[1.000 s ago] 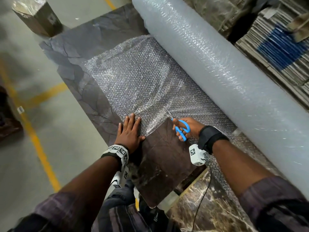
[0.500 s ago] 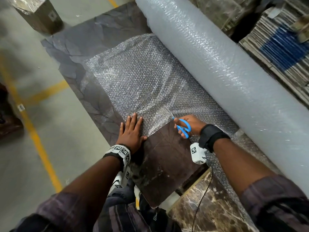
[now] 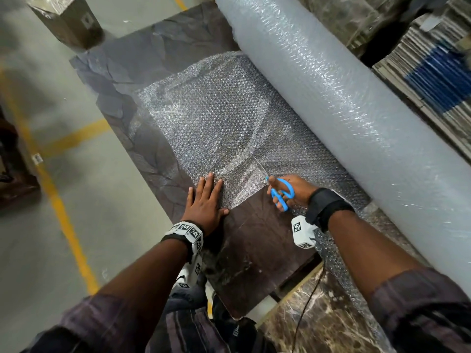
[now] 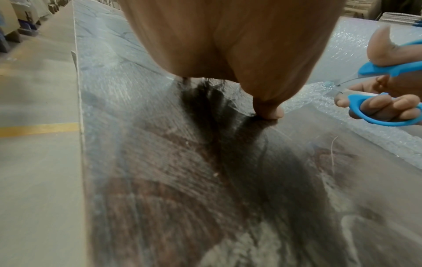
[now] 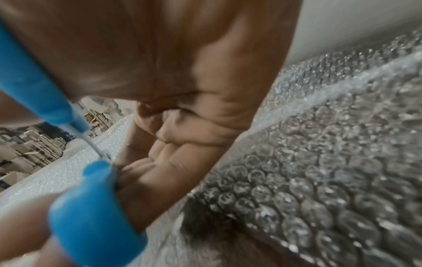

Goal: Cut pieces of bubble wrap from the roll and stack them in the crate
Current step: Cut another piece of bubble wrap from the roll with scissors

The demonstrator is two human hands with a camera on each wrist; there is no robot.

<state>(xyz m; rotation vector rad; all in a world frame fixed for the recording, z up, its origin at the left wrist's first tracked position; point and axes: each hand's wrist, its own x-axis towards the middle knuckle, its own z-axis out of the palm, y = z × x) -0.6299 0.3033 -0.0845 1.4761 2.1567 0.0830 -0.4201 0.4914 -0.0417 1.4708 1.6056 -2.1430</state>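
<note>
A big roll of bubble wrap (image 3: 356,105) lies along the right of a dark marble slab (image 3: 254,250). A sheet of bubble wrap (image 3: 216,115) is pulled out from it across the slab. My left hand (image 3: 206,202) lies flat with straight fingers on the sheet's near edge, pressing it down. My right hand (image 3: 290,191) grips blue-handled scissors (image 3: 280,193) whose blades point away into the sheet along a cut. The left wrist view shows the scissors (image 4: 385,97) at the right with the blades apart. In the right wrist view the blue handles (image 5: 91,213) fill the left, bubble wrap (image 5: 331,180) beneath. No crate is in view.
A wrapped cardboard box (image 3: 68,21) stands on the grey floor at top left, where yellow lines (image 3: 58,207) run. Stacks of flattened cardboard (image 3: 428,72) rise behind the roll. A second marble slab (image 3: 318,322) sits lower at the bottom right.
The scissors have advanced a little further into the sheet along the cut. My left hand stays flat on the sheet's edge in about the same place.
</note>
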